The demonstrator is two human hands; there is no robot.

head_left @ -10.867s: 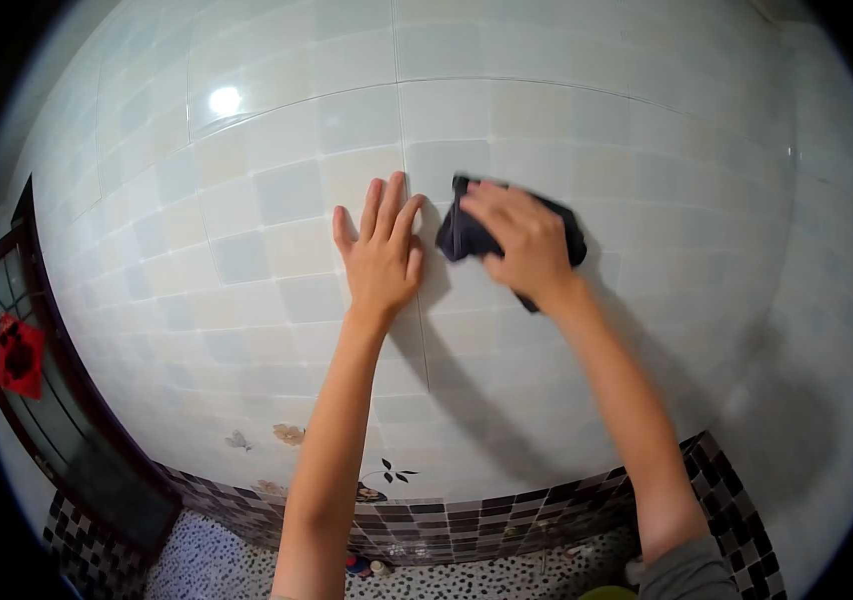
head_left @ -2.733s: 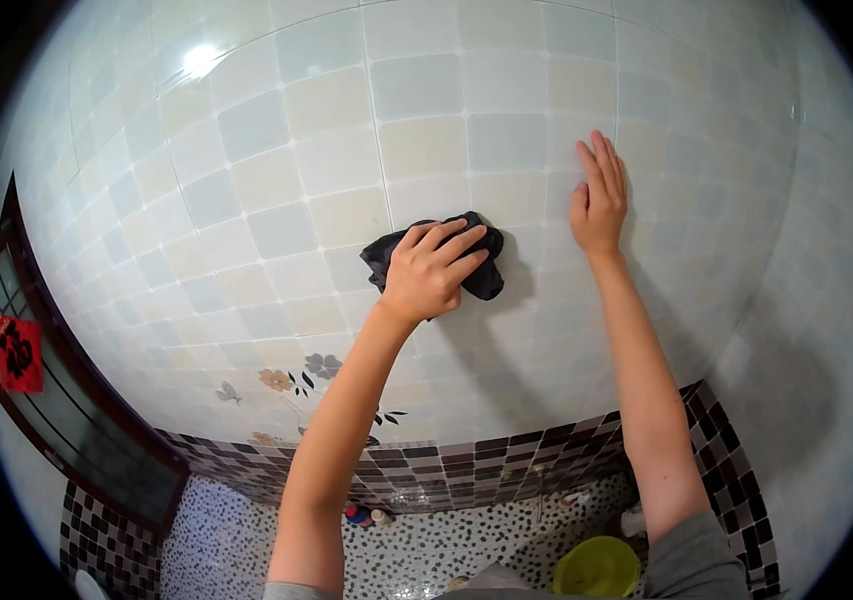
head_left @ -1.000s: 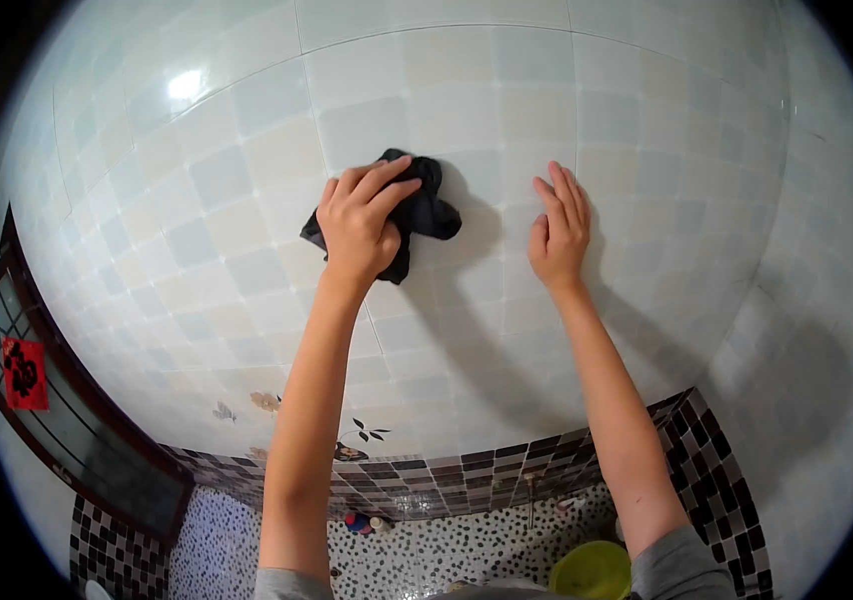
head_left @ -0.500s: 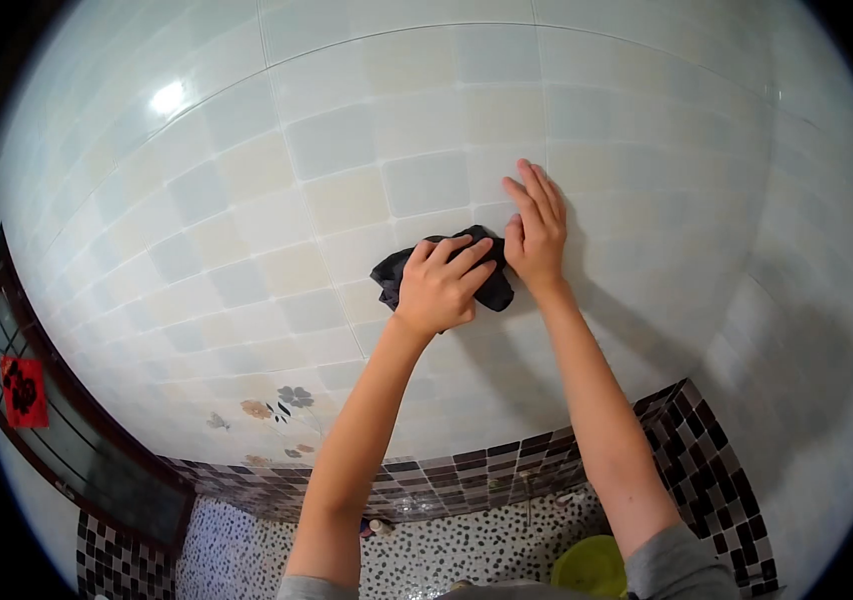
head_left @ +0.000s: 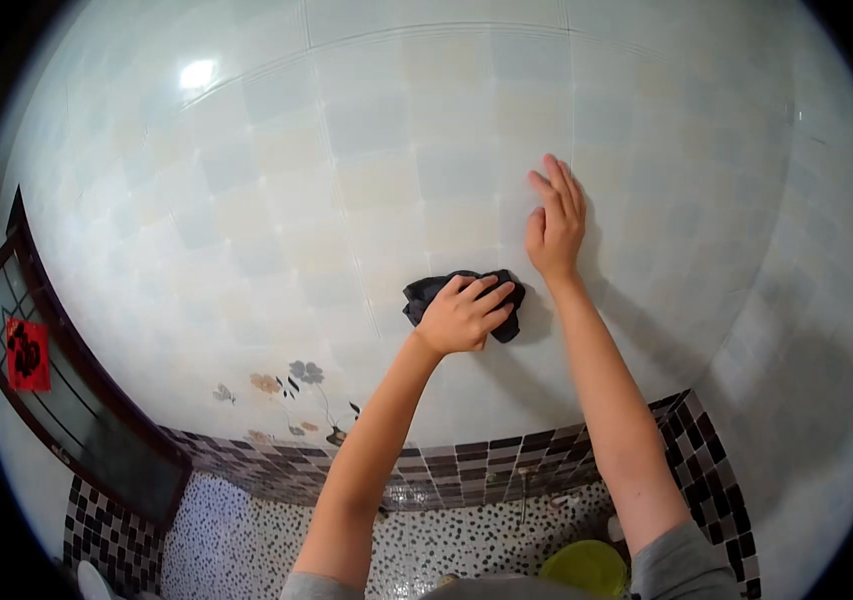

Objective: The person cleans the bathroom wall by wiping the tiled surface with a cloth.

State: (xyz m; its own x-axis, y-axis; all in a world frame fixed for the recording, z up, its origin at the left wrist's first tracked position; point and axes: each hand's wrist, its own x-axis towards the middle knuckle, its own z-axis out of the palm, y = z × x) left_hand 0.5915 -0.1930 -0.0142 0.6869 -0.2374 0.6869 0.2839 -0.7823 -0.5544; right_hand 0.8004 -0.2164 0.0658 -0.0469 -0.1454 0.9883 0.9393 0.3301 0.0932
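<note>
My left hand point(head_left: 463, 316) presses a crumpled black cloth point(head_left: 430, 294) against the pale tiled wall point(head_left: 447, 130), its fingers bent over the cloth. Parts of the cloth stick out on both sides of the hand; the rest is hidden under the palm. Higher up and to the right, my right hand point(head_left: 557, 222) rests against the same wall with its fingers stretched upward and the thumb a little apart. It holds nothing. A gap of bare tile lies between the cloth and the right hand.
Dark mosaic tiles point(head_left: 492, 472) band the wall's foot, above a pebbled floor point(head_left: 427, 540). A green basin point(head_left: 587, 568) stands at the bottom right. At the left is a framed door point(head_left: 87, 420) with a red paper point(head_left: 28, 355). Flower decorations point(head_left: 297, 385) mark the lower wall.
My left hand has carried the cloth from its right hand earlier, then over the wall, lately down and to the right. My right hand stays flat on the wall, little moved against the tiles.
</note>
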